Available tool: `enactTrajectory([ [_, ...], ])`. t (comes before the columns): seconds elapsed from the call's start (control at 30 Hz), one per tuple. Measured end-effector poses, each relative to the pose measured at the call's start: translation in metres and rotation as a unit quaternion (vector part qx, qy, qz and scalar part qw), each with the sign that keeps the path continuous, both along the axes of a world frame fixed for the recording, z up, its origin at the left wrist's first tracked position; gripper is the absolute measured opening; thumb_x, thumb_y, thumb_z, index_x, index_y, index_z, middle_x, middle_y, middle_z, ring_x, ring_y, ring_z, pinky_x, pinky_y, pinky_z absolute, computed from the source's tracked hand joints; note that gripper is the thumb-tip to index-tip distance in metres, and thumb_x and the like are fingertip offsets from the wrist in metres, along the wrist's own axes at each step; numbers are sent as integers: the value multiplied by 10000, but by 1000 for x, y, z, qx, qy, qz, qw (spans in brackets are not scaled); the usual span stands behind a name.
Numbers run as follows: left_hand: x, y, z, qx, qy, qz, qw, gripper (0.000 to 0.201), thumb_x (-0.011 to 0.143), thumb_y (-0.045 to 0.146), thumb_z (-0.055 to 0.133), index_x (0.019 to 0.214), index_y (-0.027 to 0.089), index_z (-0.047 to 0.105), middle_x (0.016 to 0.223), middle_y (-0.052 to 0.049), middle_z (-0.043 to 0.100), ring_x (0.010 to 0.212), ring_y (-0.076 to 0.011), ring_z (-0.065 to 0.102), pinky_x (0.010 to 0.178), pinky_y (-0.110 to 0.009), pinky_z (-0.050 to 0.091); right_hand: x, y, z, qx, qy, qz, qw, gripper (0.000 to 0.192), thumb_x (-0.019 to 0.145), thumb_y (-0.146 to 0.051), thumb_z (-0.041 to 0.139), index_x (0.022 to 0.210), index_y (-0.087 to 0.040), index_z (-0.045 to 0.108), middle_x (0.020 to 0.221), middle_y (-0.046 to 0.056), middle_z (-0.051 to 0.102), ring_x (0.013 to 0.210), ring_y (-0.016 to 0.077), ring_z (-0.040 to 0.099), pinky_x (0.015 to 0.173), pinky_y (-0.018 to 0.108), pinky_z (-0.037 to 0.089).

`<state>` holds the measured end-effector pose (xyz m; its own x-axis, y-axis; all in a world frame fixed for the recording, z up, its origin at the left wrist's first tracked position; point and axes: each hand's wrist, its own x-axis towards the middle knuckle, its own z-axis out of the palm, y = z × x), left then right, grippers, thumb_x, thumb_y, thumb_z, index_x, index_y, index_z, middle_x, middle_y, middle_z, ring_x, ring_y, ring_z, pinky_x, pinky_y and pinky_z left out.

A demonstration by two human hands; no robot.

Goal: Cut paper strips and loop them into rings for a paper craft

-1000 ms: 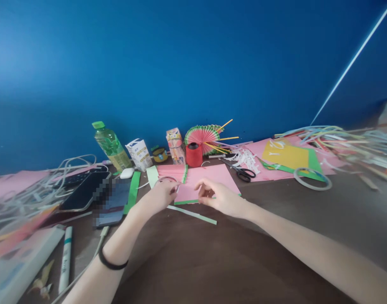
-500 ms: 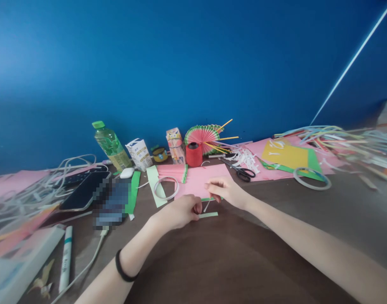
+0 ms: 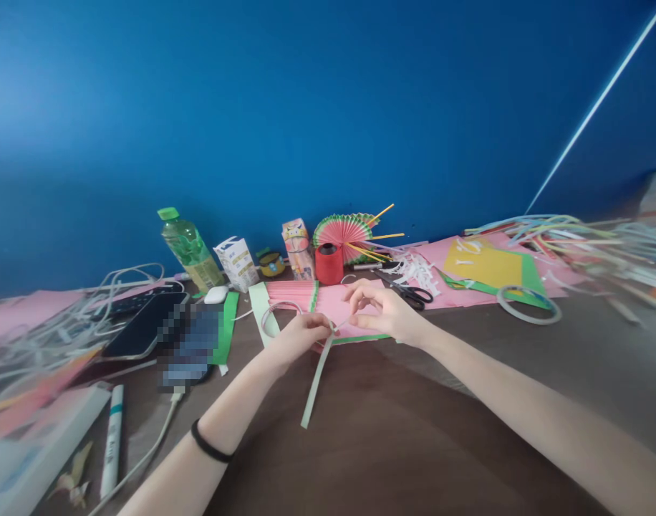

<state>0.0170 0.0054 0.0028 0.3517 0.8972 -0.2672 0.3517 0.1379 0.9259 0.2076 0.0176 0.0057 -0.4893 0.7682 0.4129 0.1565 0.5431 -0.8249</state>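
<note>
My left hand [image 3: 304, 333] pinches the upper end of a narrow pale green paper strip [image 3: 317, 383], which hangs down over the bare desk. Close by, my right hand [image 3: 384, 312] has thumb and fingertips together on a thin white strip [image 3: 344, 326] that runs toward the green one; its exact kind is too small to tell. Beneath both hands lies a pink paper sheet [image 3: 333, 295] with a green edge. A roll of tape [image 3: 277, 308], partly covered by my left hand, rests on a wider pale green strip [image 3: 258, 297] and beside pleated pink paper [image 3: 291, 290].
A red thread spool [image 3: 329, 265], a pink-and-green paper fan [image 3: 341, 233], a carton [image 3: 236, 264] and a green bottle [image 3: 191, 251] stand along the wall. Scissors [image 3: 417, 296] lie right. Phones [image 3: 145, 326], cables and a marker [image 3: 112, 441] lie left; another tape roll [image 3: 529, 315] lies farther right.
My left hand has raised the green strip, which now hangs down and toward me. My right hand has shifted slightly right, and the white strip now stretches between the hands.
</note>
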Motion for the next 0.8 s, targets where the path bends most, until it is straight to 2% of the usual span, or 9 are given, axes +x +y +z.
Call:
enactTrajectory([
  [0.17,1,-2,0,44,42,-23,998,164,673,294,519,651,149,593,569,21,545,547,-102,493,536,-213,384,4,2,3,-42,-61,16,997,105,711,-241,592,674,-165,530,1011,68,553,942,176,522,776,314,389],
  [0.3,2,-5,0,79,63,-69,992,191,701,283,495,633,137,599,631,-12,615,535,-99,501,542,-214,385,4,1,5,-73,-108,23,991,117,706,-238,587,655,-154,522,1025,78,573,907,171,537,762,303,390],
  [0.5,3,-6,-2,68,63,-87,992,197,697,284,505,630,133,613,614,-24,617,529,-101,498,522,-209,385,4,3,-2,-91,-137,9,986,113,706,-233,559,656,-160,489,788,31,599,683,125,517,647,261,395],
  [0.8,0,-3,-9,82,57,-111,989,212,724,295,482,650,141,608,626,-22,615,529,-95,488,530,-206,382,3,5,-6,-96,-123,-11,988,126,698,-258,559,658,-155,499,675,-1,529,611,106,461,585,241,371],
])
